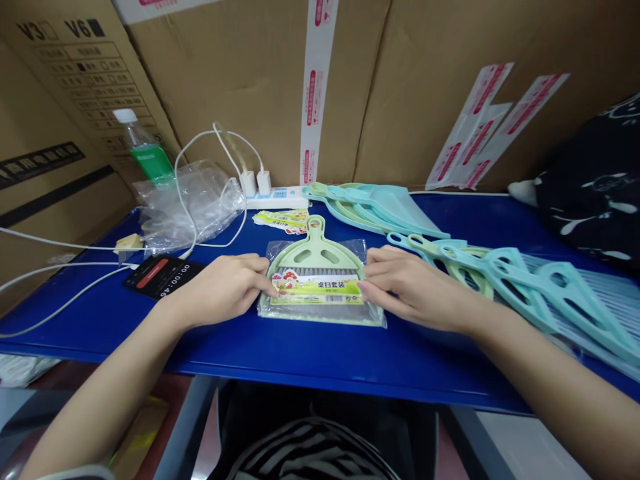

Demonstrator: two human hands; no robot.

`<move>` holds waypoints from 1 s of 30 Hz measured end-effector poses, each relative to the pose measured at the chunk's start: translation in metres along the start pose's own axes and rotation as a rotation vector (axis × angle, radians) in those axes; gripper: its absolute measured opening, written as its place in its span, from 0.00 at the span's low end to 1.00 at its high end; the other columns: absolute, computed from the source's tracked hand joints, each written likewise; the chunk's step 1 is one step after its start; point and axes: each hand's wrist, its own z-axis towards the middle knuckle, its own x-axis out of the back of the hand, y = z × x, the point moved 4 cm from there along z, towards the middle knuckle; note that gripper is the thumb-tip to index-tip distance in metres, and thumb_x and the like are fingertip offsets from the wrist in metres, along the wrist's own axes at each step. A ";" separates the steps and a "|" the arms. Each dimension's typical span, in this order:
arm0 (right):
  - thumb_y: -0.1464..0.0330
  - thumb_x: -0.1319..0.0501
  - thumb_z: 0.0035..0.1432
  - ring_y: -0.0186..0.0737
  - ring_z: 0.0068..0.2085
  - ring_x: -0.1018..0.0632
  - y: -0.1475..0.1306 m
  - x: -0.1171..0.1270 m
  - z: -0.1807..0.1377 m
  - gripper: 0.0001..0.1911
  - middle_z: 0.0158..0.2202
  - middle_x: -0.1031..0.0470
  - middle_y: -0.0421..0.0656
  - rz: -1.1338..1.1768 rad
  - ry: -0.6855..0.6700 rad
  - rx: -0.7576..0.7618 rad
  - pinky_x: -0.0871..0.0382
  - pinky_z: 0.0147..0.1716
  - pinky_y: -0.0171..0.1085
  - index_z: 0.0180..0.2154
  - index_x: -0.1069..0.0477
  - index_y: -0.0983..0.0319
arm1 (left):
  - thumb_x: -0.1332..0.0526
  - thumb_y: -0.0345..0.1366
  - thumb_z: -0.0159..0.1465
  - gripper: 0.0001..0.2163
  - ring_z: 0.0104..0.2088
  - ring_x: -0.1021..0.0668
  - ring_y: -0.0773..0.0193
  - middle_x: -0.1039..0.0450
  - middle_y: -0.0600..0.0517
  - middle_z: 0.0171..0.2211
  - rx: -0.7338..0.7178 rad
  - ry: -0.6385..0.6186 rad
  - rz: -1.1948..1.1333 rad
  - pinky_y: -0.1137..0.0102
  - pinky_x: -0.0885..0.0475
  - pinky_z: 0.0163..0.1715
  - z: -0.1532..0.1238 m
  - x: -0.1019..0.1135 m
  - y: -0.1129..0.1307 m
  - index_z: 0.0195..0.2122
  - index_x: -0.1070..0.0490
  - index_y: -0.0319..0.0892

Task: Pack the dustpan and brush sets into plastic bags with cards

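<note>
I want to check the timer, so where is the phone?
In the head view, the phone lies on the left of the blue table, between the left hand and the small yellow block.

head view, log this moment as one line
left hand: touching bagged dustpan set, left side | right hand: touching its right side | support: blue table

Packet [315, 247]: green brush-and-pan set in clear bag [379, 319], lying flat, handle pointing away
Card [337, 287]: across the bristles
Left hand [225, 290]: fingers at packet's left edge
Right hand [413, 287]: fingers at its right edge
Spare cards [283, 219]: beyond the handle
Pans [405, 203]: overlapping, back right
Brushes [507, 270]: heaped right
Phone [160, 277]: left, on blue table [310, 360]
</note>
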 end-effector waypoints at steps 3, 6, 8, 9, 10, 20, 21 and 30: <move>0.64 0.57 0.69 0.38 0.27 0.38 0.001 0.000 0.001 0.24 0.18 0.36 0.40 0.005 -0.002 -0.023 0.45 0.30 0.40 0.19 0.43 0.59 | 0.51 0.23 0.59 0.19 0.30 0.26 0.67 0.27 0.53 0.29 0.035 0.000 -0.040 0.74 0.33 0.29 0.000 0.002 -0.001 0.34 0.21 0.47; 0.65 0.57 0.68 0.37 0.25 0.36 0.001 -0.003 0.001 0.22 0.20 0.36 0.40 0.007 -0.030 -0.069 0.44 0.28 0.38 0.21 0.44 0.58 | 0.53 0.24 0.60 0.18 0.32 0.24 0.66 0.25 0.53 0.31 0.068 -0.012 -0.084 0.73 0.32 0.31 0.000 0.001 0.000 0.33 0.23 0.45; 0.65 0.56 0.66 0.36 0.24 0.35 0.002 -0.004 0.001 0.19 0.21 0.36 0.40 -0.005 -0.044 -0.134 0.45 0.26 0.37 0.22 0.44 0.58 | 0.53 0.25 0.60 0.16 0.32 0.23 0.65 0.24 0.53 0.31 0.087 -0.020 -0.087 0.72 0.31 0.33 0.001 -0.001 0.001 0.32 0.26 0.43; 0.66 0.54 0.65 0.35 0.22 0.36 0.003 -0.004 0.000 0.17 0.21 0.36 0.39 -0.019 -0.046 -0.177 0.47 0.24 0.36 0.23 0.45 0.58 | 0.53 0.26 0.60 0.15 0.32 0.23 0.65 0.24 0.53 0.30 0.093 -0.021 -0.076 0.71 0.31 0.33 0.001 -0.002 0.002 0.31 0.27 0.43; 0.66 0.52 0.63 0.34 0.21 0.37 0.005 -0.004 -0.001 0.15 0.20 0.37 0.38 -0.038 -0.045 -0.226 0.48 0.23 0.36 0.23 0.46 0.57 | 0.53 0.26 0.60 0.14 0.31 0.24 0.64 0.24 0.53 0.30 0.094 -0.019 -0.061 0.71 0.32 0.32 0.002 -0.002 0.003 0.31 0.28 0.42; 0.68 0.49 0.56 0.33 0.18 0.36 0.009 -0.006 -0.005 0.06 0.17 0.38 0.31 0.209 0.006 -0.405 0.46 0.21 0.34 0.31 0.48 0.56 | 0.53 0.32 0.67 0.14 0.26 0.25 0.64 0.27 0.52 0.25 0.068 0.004 0.105 0.71 0.36 0.28 0.005 -0.006 0.008 0.26 0.33 0.41; 0.69 0.49 0.56 0.33 0.18 0.37 0.009 -0.006 -0.005 0.06 0.17 0.39 0.31 0.241 0.014 -0.404 0.46 0.20 0.34 0.31 0.49 0.56 | 0.53 0.32 0.67 0.15 0.26 0.25 0.64 0.27 0.52 0.25 0.070 0.004 0.112 0.71 0.36 0.28 0.005 -0.006 0.008 0.26 0.33 0.41; 0.60 0.47 0.59 0.33 0.19 0.27 0.016 -0.006 -0.005 0.11 0.26 0.34 0.34 0.586 0.135 -0.553 0.33 0.19 0.35 0.37 0.47 0.57 | 0.54 0.34 0.69 0.18 0.24 0.25 0.65 0.27 0.52 0.23 0.084 -0.018 0.032 0.72 0.39 0.25 0.003 -0.005 0.008 0.25 0.33 0.41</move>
